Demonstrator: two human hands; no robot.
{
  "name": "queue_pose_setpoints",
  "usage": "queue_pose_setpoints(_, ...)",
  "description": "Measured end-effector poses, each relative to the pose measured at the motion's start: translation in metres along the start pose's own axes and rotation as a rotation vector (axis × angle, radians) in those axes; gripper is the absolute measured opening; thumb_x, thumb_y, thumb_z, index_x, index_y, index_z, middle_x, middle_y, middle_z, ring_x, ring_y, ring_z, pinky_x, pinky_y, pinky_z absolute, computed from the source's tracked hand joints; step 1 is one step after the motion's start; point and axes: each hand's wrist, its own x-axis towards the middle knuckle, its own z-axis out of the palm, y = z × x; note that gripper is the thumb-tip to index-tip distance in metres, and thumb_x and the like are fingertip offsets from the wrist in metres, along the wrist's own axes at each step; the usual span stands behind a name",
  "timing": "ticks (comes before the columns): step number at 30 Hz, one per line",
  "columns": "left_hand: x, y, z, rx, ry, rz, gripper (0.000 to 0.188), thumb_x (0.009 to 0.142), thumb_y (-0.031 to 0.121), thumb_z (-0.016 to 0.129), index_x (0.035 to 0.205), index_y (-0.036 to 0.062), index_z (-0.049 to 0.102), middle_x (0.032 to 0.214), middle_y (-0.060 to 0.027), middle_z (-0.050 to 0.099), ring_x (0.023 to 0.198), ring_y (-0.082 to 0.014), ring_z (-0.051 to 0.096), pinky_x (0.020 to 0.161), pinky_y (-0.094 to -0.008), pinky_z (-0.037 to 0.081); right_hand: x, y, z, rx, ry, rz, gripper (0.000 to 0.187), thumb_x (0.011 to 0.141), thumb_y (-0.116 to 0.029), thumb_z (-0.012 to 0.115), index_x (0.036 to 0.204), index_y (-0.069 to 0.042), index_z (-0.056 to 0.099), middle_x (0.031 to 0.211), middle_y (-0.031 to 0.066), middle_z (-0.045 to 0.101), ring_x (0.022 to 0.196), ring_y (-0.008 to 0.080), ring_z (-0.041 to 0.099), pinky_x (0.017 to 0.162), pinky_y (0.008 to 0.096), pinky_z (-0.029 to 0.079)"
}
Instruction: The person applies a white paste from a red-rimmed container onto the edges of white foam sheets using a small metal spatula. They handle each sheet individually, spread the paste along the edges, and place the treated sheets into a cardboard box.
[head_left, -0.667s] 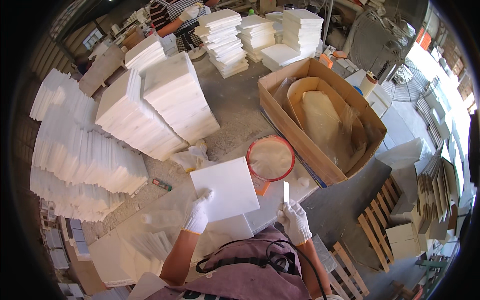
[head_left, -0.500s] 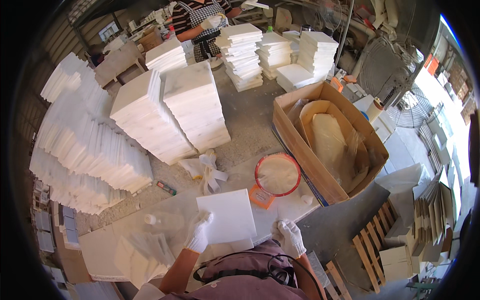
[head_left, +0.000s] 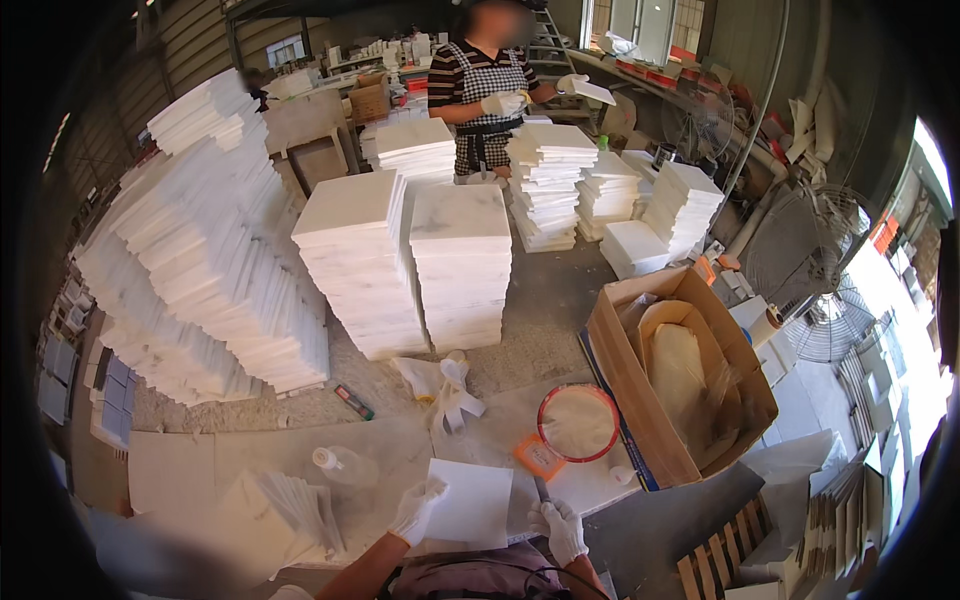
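Note:
My left hand point(head_left: 418, 510), in a white knit glove, grips the left edge of a square white stone tile point(head_left: 472, 498) in front of my body. My right hand point(head_left: 562, 530), gloved too, is closed around a thin, narrow scraper-like tool point(head_left: 541, 488) that points up and away from me. Its exact kind is too small to tell. Just beyond that hand lies an orange box point(head_left: 540, 457), touching a round tub with a red rim point(head_left: 577, 460) filled with pale material. A translucent bottle point(head_left: 340, 463) and a leaning row of thin white tiles point(head_left: 300, 508) are to the left.
Tall tile stacks point(head_left: 460, 270) stand ahead, with more slabs point(head_left: 210, 260) at left. An open cardboard box point(head_left: 625, 385) is at right. White cloth strips point(head_left: 457, 400) and a small red-green tool point(head_left: 354, 402) lie on the table. Across it, a person point(head_left: 480, 90) holds a white piece.
The view has tilted up, so the table things sit lower in the picture. The narrow tool in my right hand shows more clearly. My left hand stays on the tile.

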Motion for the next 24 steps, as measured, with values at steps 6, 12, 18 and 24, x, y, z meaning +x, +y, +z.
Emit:
queue_pose_setpoints(6,0.011,-0.018,-0.004,0.209,-0.027,0.085,0.040,0.089,0.036,0.068,0.101,-0.0031,0.069,0.084,0.0015,0.062,0.078,-0.0079,0.052,0.068,-0.0269,0.042,-0.005,-0.008,0.009,-0.059,0.011,-0.012,0.025,0.099,-0.021,0.054,0.107,0.002,0.061,0.092,0.0087,0.068,0.076,0.0151,0.067,0.066,0.0278,0.057)
queue_pose_setpoints(12,0.021,-0.020,-0.003,0.428,-0.068,0.034,0.051,0.091,0.050,0.059,0.095,-0.0003,0.067,0.081,-0.0075,0.064,0.077,-0.0166,0.057,0.070,-0.0328,0.043,0.007,0.008,-0.006,-0.159,0.035,-0.082,0.030,0.098,-0.032,0.057,0.114,-0.007,0.062,0.098,0.0009,0.065,0.081,0.0118,0.062,0.064,0.0254,0.049)
queue_pose_setpoints(18,0.019,-0.019,-0.001,0.466,-0.060,0.085,0.056,0.091,0.056,0.050,0.101,0.0040,0.066,0.089,-0.0159,0.066,0.088,-0.0332,0.061,0.077,-0.0413,0.044,-0.014,-0.028,0.029,-0.054,0.083,0.020,0.029,0.096,-0.030,0.060,0.117,-0.009,0.059,0.102,0.0047,0.064,0.083,0.0171,0.062,0.066,0.0321,0.053)
queue_pose_setpoints(24,0.012,-0.014,-0.001,0.522,-0.058,0.050,0.058,0.091,0.059,0.048,0.109,0.0068,0.066,0.103,-0.0187,0.067,0.097,-0.0366,0.063,0.082,-0.0422,0.046,-0.026,-0.024,0.025,-0.015,0.186,0.089,0.024,0.095,-0.028,0.061,0.110,-0.010,0.057,0.108,0.0044,0.062,0.087,0.0176,0.058,0.064,0.0320,0.051)
